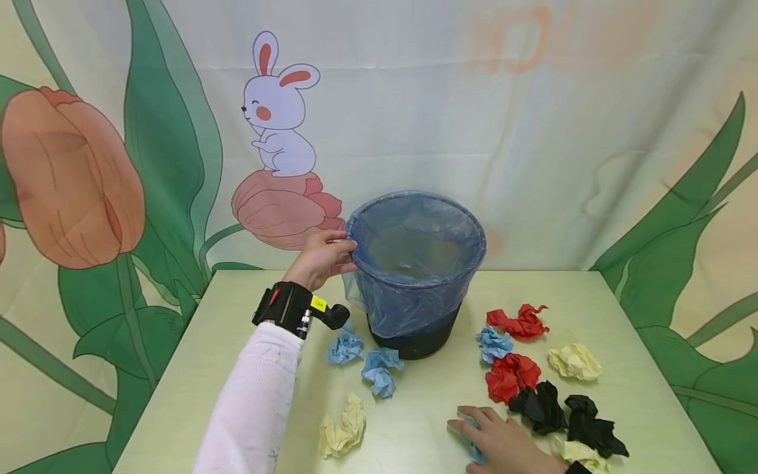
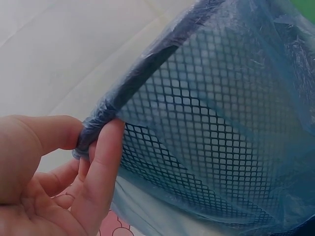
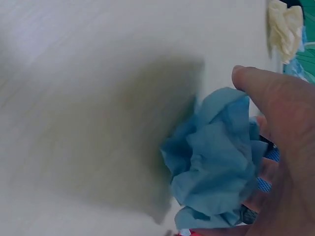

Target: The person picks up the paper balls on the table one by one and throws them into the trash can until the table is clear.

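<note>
A black mesh wastebasket stands toward the back of the table, lined with a translucent blue plastic bag folded over its rim. My left hand pinches the bag-covered rim on its left side, thumb outside and a finger on the mesh side. Low at the front right, my right hand has its fingers and thumb around a crumpled blue paper. From above, the hand hides most of that paper. Whether it touches the table is hard to tell.
Two blue paper balls and a yellow one lie left of centre. On the right are red papers, a blue one, black ones and yellow ones. A printed curtain hangs behind the table.
</note>
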### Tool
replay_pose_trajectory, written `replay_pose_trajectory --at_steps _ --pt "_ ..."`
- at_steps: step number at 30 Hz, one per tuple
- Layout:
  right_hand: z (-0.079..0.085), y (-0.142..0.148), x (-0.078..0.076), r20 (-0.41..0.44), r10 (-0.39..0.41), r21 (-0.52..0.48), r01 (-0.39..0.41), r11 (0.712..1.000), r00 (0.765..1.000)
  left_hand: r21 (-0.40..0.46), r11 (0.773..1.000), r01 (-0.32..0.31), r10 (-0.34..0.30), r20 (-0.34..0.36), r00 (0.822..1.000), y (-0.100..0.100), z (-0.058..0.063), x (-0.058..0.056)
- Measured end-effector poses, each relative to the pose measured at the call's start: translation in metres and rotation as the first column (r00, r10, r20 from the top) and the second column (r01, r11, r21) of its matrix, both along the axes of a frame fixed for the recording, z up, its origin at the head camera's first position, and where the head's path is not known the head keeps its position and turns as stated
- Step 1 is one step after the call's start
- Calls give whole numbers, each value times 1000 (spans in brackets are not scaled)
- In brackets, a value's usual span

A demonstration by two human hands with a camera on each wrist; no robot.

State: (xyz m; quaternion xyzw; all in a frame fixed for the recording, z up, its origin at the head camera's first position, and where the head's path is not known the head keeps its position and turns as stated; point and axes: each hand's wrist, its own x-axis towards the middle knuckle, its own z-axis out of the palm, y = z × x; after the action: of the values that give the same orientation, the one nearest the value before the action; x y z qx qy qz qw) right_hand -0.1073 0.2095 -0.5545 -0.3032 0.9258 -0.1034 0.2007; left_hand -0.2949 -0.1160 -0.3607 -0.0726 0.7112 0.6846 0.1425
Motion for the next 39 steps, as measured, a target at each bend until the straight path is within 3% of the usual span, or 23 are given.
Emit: replay_pose_trajectory --at_steps 6,16,27,39 --pt "-12 -1 -1 28 22 41 -23 999 999 -1 1000 2 -2 -4 1000 0 -1 0" --pt "-22 -4 -9 -115 81 4 -81 997 990 2 1000 -9 9 -13 1000 -1 -2 0" --pt "-21 -14 -18 -96 86 56 -81 995 992 4 1000 -19 19 -15 1000 -1 -2 0" --pt "-15 -20 -25 -127 115 12 -114 993 985 15 1000 -13 13 -19 1000 -1 -2 1"
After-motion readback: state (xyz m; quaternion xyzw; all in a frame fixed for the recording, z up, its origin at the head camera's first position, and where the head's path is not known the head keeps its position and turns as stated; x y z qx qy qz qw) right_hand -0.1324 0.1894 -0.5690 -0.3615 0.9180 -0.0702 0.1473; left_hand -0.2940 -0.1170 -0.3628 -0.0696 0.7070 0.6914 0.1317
